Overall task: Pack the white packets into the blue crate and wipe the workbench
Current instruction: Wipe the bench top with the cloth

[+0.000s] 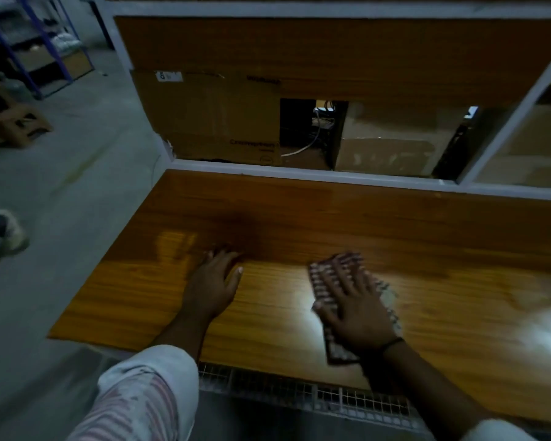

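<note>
1. Workbench (299, 218): glossy orange-brown wood-grain top, white-framed at the back. Bare board ahead of, between and to both sides of the fingers. No white packets show on it, so packing is probably done and wiping is the step in hand.

2. Wiping cloth (323, 281): dark-and-pale checked fabric, flat on the board, blurred. It lies directly under the right fingers. One edge sticks out past the fingertips and a tail trails back below the wrist.

3. Right hand (353, 307): palm down on the cloth with fingers straight and spread, pressing, not curled round it. The flat spread probably keeps a broad patch of fabric on the wood. A thin black band (393, 343) is on the wrist.

4. Left hand (213, 281): well to the left of the cloth, palm down on bare wood. Fingers are extended and relaxed and grasp nothing. It is probably a brace for leaning over the bench.

5. Pale latticed rim (299, 393): below the near bench edge, behind both wrists. It may be the crate, but its colour cannot be told in this dim light. No packets are in view.

6. Brown cardboard cartons (210, 116): beyond the fingertips, behind the white rail, apart from the work.
</note>
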Action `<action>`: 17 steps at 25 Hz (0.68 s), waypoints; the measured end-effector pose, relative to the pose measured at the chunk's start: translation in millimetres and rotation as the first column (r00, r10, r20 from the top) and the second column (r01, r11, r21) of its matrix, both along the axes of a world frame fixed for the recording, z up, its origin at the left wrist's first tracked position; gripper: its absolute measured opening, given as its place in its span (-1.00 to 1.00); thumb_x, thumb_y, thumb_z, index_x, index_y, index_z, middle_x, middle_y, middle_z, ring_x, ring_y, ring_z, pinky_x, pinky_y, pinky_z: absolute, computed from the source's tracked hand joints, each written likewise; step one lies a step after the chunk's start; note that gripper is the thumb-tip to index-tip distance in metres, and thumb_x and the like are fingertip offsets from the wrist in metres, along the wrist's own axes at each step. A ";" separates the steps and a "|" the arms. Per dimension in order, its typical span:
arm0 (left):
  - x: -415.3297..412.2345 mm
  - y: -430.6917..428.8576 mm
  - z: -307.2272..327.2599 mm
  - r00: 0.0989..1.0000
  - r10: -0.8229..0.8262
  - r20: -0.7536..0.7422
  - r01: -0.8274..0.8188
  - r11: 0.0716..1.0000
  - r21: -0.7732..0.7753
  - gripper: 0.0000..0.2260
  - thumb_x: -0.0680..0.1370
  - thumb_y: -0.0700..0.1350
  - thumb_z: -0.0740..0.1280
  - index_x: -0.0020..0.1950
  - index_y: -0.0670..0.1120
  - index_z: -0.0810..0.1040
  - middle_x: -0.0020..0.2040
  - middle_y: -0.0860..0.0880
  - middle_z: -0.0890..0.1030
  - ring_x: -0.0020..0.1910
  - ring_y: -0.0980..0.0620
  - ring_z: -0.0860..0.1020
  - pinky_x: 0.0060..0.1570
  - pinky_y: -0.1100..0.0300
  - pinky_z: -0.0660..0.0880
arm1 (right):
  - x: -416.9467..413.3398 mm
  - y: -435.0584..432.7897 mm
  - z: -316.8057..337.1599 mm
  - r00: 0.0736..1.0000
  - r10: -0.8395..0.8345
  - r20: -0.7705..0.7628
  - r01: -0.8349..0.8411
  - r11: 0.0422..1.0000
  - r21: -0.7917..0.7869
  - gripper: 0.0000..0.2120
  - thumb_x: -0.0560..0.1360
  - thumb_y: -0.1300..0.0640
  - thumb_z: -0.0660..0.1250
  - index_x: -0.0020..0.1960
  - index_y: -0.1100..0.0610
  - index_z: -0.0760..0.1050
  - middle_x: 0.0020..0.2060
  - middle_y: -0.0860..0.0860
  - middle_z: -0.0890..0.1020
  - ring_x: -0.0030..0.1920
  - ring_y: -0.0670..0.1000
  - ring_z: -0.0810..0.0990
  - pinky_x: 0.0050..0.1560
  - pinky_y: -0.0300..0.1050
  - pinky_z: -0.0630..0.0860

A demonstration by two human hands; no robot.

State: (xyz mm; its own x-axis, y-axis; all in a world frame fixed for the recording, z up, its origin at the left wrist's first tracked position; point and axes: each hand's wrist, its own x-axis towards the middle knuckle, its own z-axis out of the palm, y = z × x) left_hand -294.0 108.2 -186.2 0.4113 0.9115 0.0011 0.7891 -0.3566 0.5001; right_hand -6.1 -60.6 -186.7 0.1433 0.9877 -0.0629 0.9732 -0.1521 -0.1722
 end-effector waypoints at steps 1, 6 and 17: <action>-1.0 1.0 -1.8 1.000 -0.005 -0.001 0.005 1.000 -0.006 -0.56 0.68 0.18 0.21 0.55 0.12 0.36 0.59 -0.02 0.33 0.62 -0.18 0.12 0.46 -0.17 0.28 | 15.5 -2.6 -0.1 0.988 -0.153 0.010 0.154 0.988 -0.028 -0.29 0.55 -0.49 -0.21 0.60 -0.24 -0.23 0.62 -0.04 -0.18 0.60 0.15 -0.27 0.56 0.24 -0.24; -0.9 5.4 -8.0 0.998 -0.028 -0.057 0.031 0.999 0.039 -0.55 0.69 0.19 0.14 0.55 0.08 0.34 0.55 -0.05 0.39 0.58 -0.21 0.23 0.44 -0.17 0.32 | -50.6 -20.6 5.8 0.980 -0.192 -0.061 0.190 0.981 -0.027 -0.27 0.55 -0.48 -0.22 0.62 -0.19 -0.20 0.62 -0.02 -0.19 0.58 0.14 -0.36 0.55 0.25 -0.27; 125.1 -46.6 12.8 0.871 -0.405 -0.279 0.434 0.899 0.050 -0.33 0.52 0.52 -0.01 0.61 0.35 0.06 0.68 0.05 -0.04 0.64 -0.20 -0.17 0.43 -0.49 -0.25 | 12.6 -61.8 1.1 0.869 -0.492 0.050 0.494 0.868 -0.046 -0.23 0.51 -0.51 -0.25 0.61 -0.20 -0.22 0.61 -0.03 -0.22 0.58 0.11 -0.35 0.55 0.19 -0.34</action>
